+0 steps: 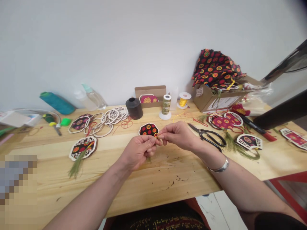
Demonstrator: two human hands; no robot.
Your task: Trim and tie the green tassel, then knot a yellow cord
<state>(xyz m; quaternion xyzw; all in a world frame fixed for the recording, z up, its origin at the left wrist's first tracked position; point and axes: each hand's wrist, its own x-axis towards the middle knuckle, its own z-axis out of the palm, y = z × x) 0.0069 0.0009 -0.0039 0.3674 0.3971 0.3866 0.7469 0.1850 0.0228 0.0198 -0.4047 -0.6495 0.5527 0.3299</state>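
My left hand (140,150) is closed in a pinch above the middle of the table, gripping a small looped yellow cord (156,134). From the other side, the fingertips of my right hand (178,135) pinch the same cord, so the two hands nearly touch. Just behind the fingers is a black fabric ornament (148,129) with red and yellow round patterns and a pale rim; its lower part is hidden by my hands. A bit of green tassel (149,158) shows under my left hand. Black-handled scissors (208,135) lie to the right of my right hand.
Along the wall stand a black thread cone (134,108), an olive thread spool (166,105) and a yellow cord spool (183,100). A tasselled ornament (83,148) and wooden frames (116,115) lie left. Right are a cardboard box (216,97) with patterned cloth, several ornaments and a black post (280,111).
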